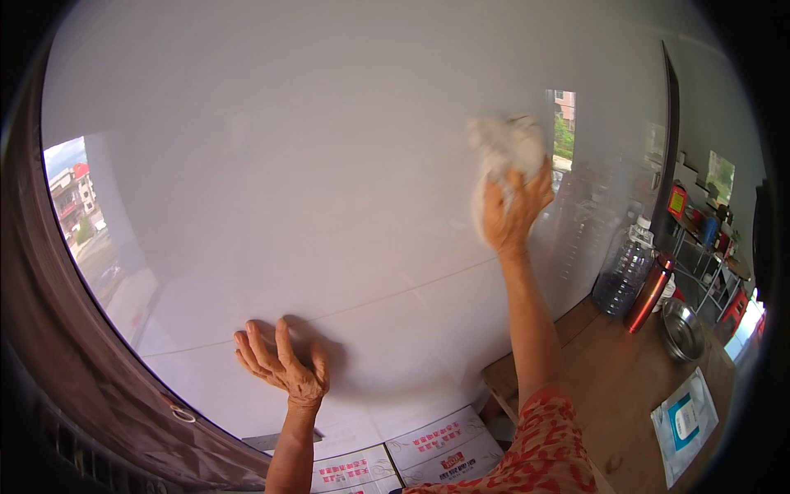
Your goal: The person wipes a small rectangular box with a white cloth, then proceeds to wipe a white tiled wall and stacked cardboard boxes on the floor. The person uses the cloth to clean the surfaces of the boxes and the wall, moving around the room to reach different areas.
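My right hand (515,210) grips a whitish cloth (509,148), blurred, against a glossy white wall panel (308,204) at the upper right. My left hand (287,364) is lower and to the left, its fingers spread against the same panel, with nothing held. A thin seam runs slantwise across the panel between the hands. The panel mirrors buildings and greenery at its left part and near the cloth.
On the wooden table (623,383) at the right stand a clear plastic bottle (626,272), a red flask (651,293), a steel bowl (682,330) and a foil packet (685,426). Printed cardboard boxes (444,447) lie below. A brown curtain (92,352) hangs left.
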`<action>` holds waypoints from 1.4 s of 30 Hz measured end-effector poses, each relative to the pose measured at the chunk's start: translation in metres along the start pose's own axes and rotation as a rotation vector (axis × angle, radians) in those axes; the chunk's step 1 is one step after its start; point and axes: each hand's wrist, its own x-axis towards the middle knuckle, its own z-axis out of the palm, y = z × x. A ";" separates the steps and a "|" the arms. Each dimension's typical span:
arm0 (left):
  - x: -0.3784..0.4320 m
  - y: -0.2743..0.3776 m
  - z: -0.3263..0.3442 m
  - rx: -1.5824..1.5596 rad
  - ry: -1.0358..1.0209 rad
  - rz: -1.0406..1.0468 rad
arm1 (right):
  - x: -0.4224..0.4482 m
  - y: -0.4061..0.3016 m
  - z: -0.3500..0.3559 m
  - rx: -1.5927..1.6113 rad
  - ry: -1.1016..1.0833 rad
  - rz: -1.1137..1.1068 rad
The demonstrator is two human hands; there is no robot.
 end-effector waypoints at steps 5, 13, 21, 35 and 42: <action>0.002 0.005 -0.001 0.038 -0.034 0.001 | 0.024 -0.033 0.011 -0.030 0.059 0.172; 0.001 -0.009 -0.002 0.085 -0.022 0.053 | -0.023 -0.220 -0.002 0.505 -0.093 -0.341; 0.006 0.001 -0.003 0.126 0.005 0.069 | -0.045 -0.176 0.001 0.422 -0.041 -0.235; -0.003 0.030 0.005 0.026 -0.057 -0.051 | -0.114 0.098 -0.031 -0.152 -0.039 0.234; -0.018 0.056 0.032 0.129 -0.017 0.089 | -0.215 0.223 -0.082 -0.246 -0.279 0.952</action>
